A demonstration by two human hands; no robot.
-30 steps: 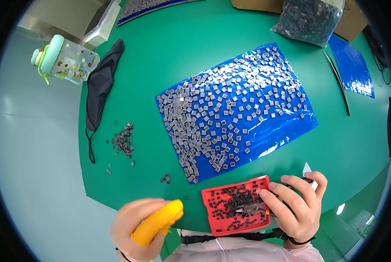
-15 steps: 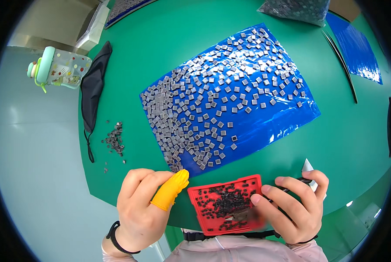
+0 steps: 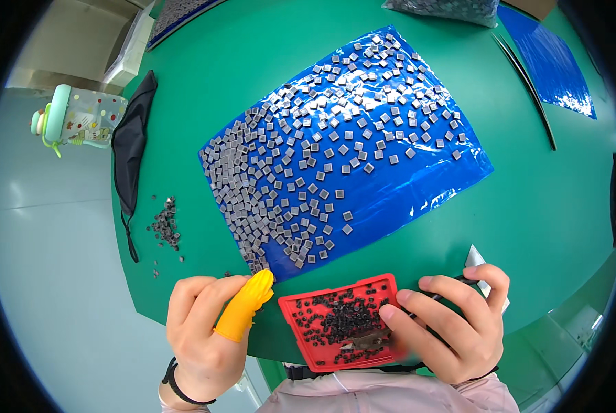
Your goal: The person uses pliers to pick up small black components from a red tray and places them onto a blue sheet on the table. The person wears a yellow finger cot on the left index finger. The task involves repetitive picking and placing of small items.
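Note:
My left hand (image 3: 208, 337) is closed, a yellow finger cot (image 3: 244, 306) over one finger. Its tip is by the near left corner of a blue sheet (image 3: 390, 206) covered with small grey square pieces (image 3: 235, 182); whatever the fingers pinch is hidden. My right hand (image 3: 452, 327) curls round a slim dark tool (image 3: 470, 281) with a pale pointed end (image 3: 483, 265), its kind unclear. Those fingers reach the right edge of a red tray (image 3: 301, 301) of tiny black parts (image 3: 349, 315). Over the tray's near part is a greyish pointed tip (image 3: 366, 342), partly blurred.
Left on the green table (image 3: 184, 82) are loose dark bits (image 3: 165, 224) and a black face mask (image 3: 130, 144), beside a clear bottle with mint lid (image 3: 88, 117). At the far right are dark tweezers (image 3: 531, 89), another blue sheet (image 3: 552, 62) and a bag of grey pieces (image 3: 452, 8).
The whole view has shifted, so the table and things on it appear farther left and slightly higher. Some dark bits beside my left hand now show. Both hands keep much the same pose.

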